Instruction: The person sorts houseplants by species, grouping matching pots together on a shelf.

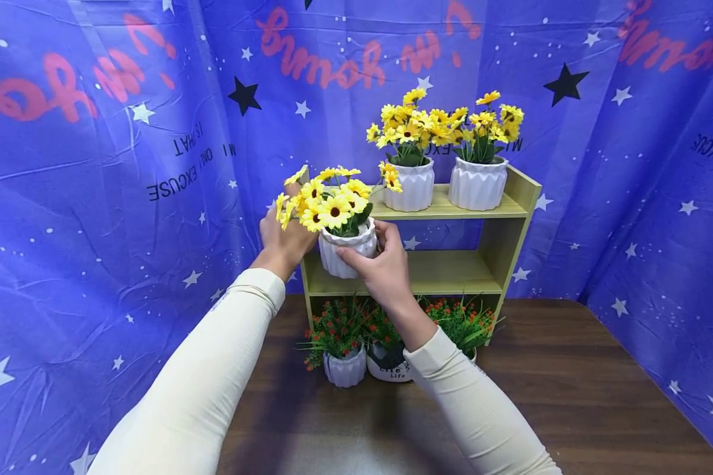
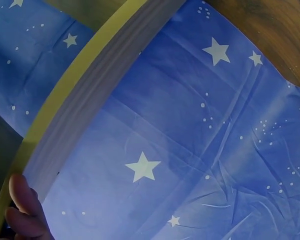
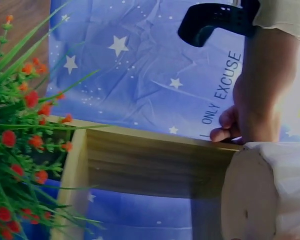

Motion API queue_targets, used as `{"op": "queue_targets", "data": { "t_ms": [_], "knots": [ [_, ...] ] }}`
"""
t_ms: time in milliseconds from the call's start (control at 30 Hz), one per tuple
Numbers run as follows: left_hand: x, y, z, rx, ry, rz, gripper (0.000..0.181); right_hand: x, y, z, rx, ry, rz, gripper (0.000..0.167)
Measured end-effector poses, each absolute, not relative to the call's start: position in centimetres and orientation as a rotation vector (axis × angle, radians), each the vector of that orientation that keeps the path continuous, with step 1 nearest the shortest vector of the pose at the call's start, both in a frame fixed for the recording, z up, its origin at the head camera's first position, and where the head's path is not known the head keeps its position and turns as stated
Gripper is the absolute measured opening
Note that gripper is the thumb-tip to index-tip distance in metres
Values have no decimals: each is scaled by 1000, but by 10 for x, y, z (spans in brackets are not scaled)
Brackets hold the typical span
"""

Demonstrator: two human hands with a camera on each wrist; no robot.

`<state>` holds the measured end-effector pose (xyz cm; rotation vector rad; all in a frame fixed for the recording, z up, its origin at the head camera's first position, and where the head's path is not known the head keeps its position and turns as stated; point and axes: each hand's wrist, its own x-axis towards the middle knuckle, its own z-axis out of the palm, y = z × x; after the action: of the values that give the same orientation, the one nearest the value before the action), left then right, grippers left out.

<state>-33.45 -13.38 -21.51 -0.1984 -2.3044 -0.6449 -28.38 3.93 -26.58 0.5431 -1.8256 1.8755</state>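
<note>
A white ribbed flowerpot [image 1: 346,254] with yellow daisy-like flowers [image 1: 335,210] is pinched at its rim and side by my right hand [image 1: 389,264]. It hangs tilted in front of the shelf's left part, and its flat underside faces the right wrist view. My left hand [image 1: 285,237], partly hidden behind the flowers in the head view, grips the upper left side panel of the small wooden shelf [image 1: 451,269]. In the left wrist view its fingertips [image 2: 24,195] curl over that panel's edge.
On the top board stand two white flowerpots [image 1: 478,185] with yellow flowers. Several pots with red-flowered greenery [image 1: 340,330] line the bottom level; one white pot [image 1: 390,371] bears lettering. The brown table [image 1: 570,382] meets a blue starred curtain [image 1: 113,264] behind and at both sides.
</note>
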Motion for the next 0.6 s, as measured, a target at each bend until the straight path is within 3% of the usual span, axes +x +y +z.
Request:
{"op": "queue_targets", "data": {
  "t_ms": [267, 600],
  "knots": [
    [-343, -134, -215, -65, -2479, -347, 49, -282, 43, -243, 578, -1716, 1856, 70],
    [-345, -135, -213, -72, -2406, -433, 58, -292, 41, -227, 523, -1752, 1783, 69]
  ]
}}
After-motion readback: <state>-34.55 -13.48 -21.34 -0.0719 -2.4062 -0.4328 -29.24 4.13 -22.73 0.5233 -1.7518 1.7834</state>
